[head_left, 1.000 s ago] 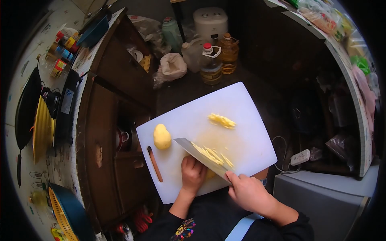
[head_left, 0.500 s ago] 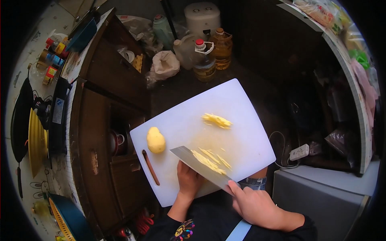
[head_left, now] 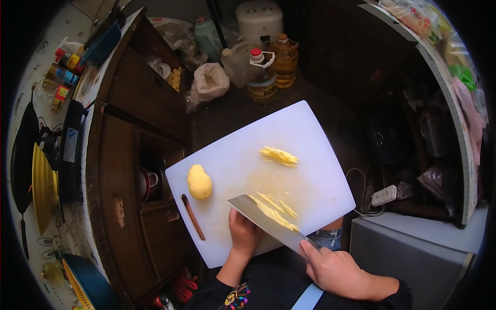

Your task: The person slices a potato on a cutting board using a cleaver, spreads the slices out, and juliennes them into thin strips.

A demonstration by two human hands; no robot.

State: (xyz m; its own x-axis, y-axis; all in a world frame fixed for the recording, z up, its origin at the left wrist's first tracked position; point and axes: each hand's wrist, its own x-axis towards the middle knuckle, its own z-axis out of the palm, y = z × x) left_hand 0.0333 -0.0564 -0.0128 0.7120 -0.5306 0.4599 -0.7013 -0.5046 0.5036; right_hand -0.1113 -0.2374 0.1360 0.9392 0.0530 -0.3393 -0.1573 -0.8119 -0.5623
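Observation:
My right hand [head_left: 338, 271] is closed around the handle of a kitchen knife with a broad blade [head_left: 263, 216], like a cleaver. The blade slants over the lower part of a white cutting board [head_left: 315, 134]. Behind it, my left hand [head_left: 243, 232] is curled low over the board; the blade hides its fingertips and whatever they hold. Yellow potato strips [head_left: 271, 212] lie along the blade's far side, some touching it. Farther up rests a small pile of cut potato strips [head_left: 279, 156]. A whole peeled potato [head_left: 199, 182] sits at the board's left, above the handle slot.
Oil bottles [head_left: 261, 77] and a rolled-down bag [head_left: 211, 82] stand on the floor beyond the board. A wooden cabinet [head_left: 116, 196] flanks the left. At right are a grey box-like unit [head_left: 408, 253] and a white power strip [head_left: 384, 195] with its cord.
The knife and my right hand have shifted slightly right and down. My left hand stays behind the blade, almost in place. The potato and the far pile have not moved on the board.

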